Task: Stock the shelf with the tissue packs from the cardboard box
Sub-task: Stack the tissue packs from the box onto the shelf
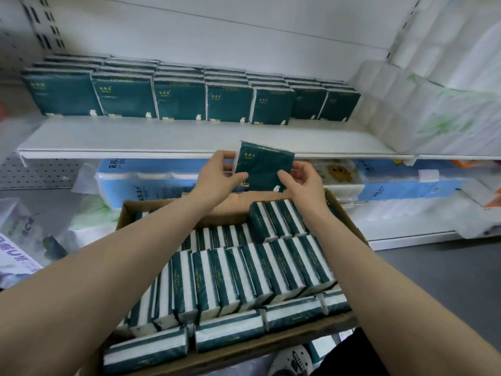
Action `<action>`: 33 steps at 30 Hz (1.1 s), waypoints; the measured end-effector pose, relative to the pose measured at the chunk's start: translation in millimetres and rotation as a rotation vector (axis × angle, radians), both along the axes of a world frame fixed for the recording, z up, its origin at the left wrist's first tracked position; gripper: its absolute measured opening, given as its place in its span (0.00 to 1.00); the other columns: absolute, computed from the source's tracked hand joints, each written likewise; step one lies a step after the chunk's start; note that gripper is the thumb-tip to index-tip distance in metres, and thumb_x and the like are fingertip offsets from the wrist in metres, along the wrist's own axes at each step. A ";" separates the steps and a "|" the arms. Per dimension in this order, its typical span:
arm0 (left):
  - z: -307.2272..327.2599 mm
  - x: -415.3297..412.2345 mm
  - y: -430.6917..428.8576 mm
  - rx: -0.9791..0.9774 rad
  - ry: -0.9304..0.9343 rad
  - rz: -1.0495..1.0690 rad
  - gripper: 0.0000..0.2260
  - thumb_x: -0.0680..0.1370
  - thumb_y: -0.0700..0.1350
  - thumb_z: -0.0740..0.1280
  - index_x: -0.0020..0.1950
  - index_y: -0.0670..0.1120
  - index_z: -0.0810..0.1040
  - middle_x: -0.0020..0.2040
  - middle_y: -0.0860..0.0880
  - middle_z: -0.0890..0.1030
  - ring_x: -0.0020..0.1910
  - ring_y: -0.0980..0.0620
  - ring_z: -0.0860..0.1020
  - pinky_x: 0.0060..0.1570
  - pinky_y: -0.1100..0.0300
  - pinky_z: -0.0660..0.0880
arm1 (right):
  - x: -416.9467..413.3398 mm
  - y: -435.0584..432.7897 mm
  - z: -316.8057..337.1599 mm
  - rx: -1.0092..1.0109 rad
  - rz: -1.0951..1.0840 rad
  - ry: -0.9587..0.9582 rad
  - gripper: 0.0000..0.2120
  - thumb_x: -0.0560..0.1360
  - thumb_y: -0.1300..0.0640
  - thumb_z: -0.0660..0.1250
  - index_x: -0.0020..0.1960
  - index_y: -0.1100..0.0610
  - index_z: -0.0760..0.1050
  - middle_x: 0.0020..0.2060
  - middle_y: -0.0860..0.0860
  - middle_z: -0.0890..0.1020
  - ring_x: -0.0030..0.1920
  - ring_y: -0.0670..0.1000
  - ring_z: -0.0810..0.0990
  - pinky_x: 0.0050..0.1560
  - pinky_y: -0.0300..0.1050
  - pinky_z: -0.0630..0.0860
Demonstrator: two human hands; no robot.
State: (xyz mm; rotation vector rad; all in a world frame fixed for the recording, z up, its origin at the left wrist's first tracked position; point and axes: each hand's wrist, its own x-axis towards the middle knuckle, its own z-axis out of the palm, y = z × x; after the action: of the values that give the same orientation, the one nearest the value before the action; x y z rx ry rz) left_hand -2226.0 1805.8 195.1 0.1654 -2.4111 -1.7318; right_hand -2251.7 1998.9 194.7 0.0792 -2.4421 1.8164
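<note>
Item: tissue pack (261, 166), dark green film, held upright in mid-air at shelf (162, 137) front edge.
Grip: our left hand (219, 172) pinches 9 o'clock edge, our right hand (303, 177) pinches 4 o'clock corner, thumbs on front face.
Handling, we judge: light, soft, slick film; take by side edges, gentle squeeze.
12 o'clock: shelved packs (179, 101) standing in rows.
6 o'clock: cardboard box (130, 213), boxed packs (244, 272) on edge.

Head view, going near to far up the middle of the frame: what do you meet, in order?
cardboard box full of packs → held tissue pack, gripped by left hand and right hand → shelf board → stocked packs in rows → back panel
</note>
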 end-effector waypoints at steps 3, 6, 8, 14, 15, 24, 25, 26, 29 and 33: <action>13.1 -13.9 11.9 0.025 0.022 0.027 0.21 0.75 0.46 0.72 0.63 0.50 0.65 0.58 0.47 0.79 0.54 0.47 0.80 0.56 0.49 0.77 | -12.3 8.9 13.7 -0.002 -0.022 0.042 0.14 0.77 0.54 0.70 0.62 0.54 0.74 0.53 0.49 0.81 0.53 0.48 0.79 0.58 0.50 0.79; 24.7 -30.6 24.4 0.019 0.049 0.016 0.18 0.76 0.46 0.71 0.60 0.50 0.66 0.53 0.46 0.81 0.50 0.47 0.81 0.56 0.46 0.77 | -28.7 16.4 29.1 0.016 -0.056 0.075 0.14 0.78 0.53 0.69 0.62 0.53 0.74 0.52 0.50 0.81 0.52 0.49 0.80 0.57 0.49 0.80; 32.2 -40.5 32.1 0.017 0.067 -0.005 0.17 0.77 0.47 0.70 0.60 0.50 0.66 0.51 0.47 0.82 0.49 0.47 0.81 0.56 0.46 0.77 | -39.9 21.2 36.9 0.020 -0.064 0.099 0.14 0.78 0.53 0.69 0.62 0.53 0.74 0.51 0.50 0.81 0.52 0.50 0.81 0.54 0.48 0.80; 45.5 -71.5 54.8 -0.040 0.111 -0.032 0.14 0.78 0.48 0.67 0.60 0.52 0.66 0.53 0.50 0.82 0.48 0.52 0.81 0.41 0.60 0.74 | -70.3 42.3 47.6 0.006 -0.103 0.136 0.13 0.79 0.54 0.67 0.63 0.54 0.74 0.50 0.49 0.81 0.50 0.45 0.80 0.41 0.31 0.74; 45.5 -76.9 58.8 -0.060 0.109 -0.040 0.14 0.78 0.48 0.67 0.61 0.51 0.66 0.54 0.50 0.81 0.50 0.51 0.81 0.43 0.60 0.73 | -75.4 45.5 46.5 0.008 -0.115 0.134 0.13 0.79 0.55 0.67 0.63 0.54 0.74 0.51 0.48 0.81 0.50 0.45 0.80 0.40 0.31 0.74; 38.9 -137.3 90.7 -0.224 0.212 -0.013 0.17 0.78 0.43 0.68 0.66 0.47 0.71 0.58 0.47 0.75 0.49 0.54 0.73 0.54 0.60 0.71 | -126.5 64.8 42.9 0.089 -0.244 0.165 0.12 0.81 0.56 0.63 0.64 0.53 0.72 0.52 0.47 0.80 0.50 0.45 0.78 0.41 0.29 0.69; 38.9 -144.8 93.2 -0.221 0.217 -0.008 0.18 0.78 0.42 0.68 0.66 0.47 0.71 0.57 0.47 0.75 0.47 0.55 0.73 0.54 0.60 0.72 | -133.4 65.4 43.4 0.095 -0.253 0.170 0.12 0.81 0.56 0.63 0.64 0.53 0.72 0.52 0.47 0.80 0.50 0.45 0.78 0.43 0.31 0.71; 38.6 -152.2 95.8 -0.222 0.219 -0.002 0.18 0.78 0.42 0.67 0.67 0.47 0.71 0.56 0.47 0.75 0.46 0.55 0.74 0.55 0.59 0.73 | -140.4 66.0 43.6 0.100 -0.261 0.174 0.11 0.81 0.56 0.63 0.63 0.53 0.72 0.52 0.47 0.80 0.51 0.46 0.78 0.46 0.34 0.73; 40.8 -172.5 102.0 -0.238 0.233 0.008 0.18 0.78 0.42 0.67 0.68 0.48 0.72 0.57 0.48 0.76 0.47 0.54 0.75 0.57 0.58 0.73 | -162.1 67.1 45.5 0.125 -0.292 0.183 0.11 0.81 0.57 0.62 0.63 0.53 0.71 0.52 0.47 0.79 0.51 0.47 0.78 0.52 0.42 0.74; 41.8 -191.6 107.4 -0.256 0.237 0.022 0.19 0.78 0.42 0.66 0.69 0.49 0.72 0.59 0.48 0.77 0.53 0.51 0.78 0.58 0.59 0.72 | -191.2 66.2 49.5 0.166 -0.319 0.172 0.13 0.81 0.58 0.62 0.65 0.55 0.71 0.56 0.50 0.79 0.55 0.51 0.78 0.58 0.47 0.76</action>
State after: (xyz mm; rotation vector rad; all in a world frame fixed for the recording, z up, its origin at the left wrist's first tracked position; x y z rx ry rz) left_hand -2417.6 1913.2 236.9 -0.0448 -2.4122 -1.3323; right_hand -2442.9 2065.0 244.2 -0.1298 -2.3223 1.4144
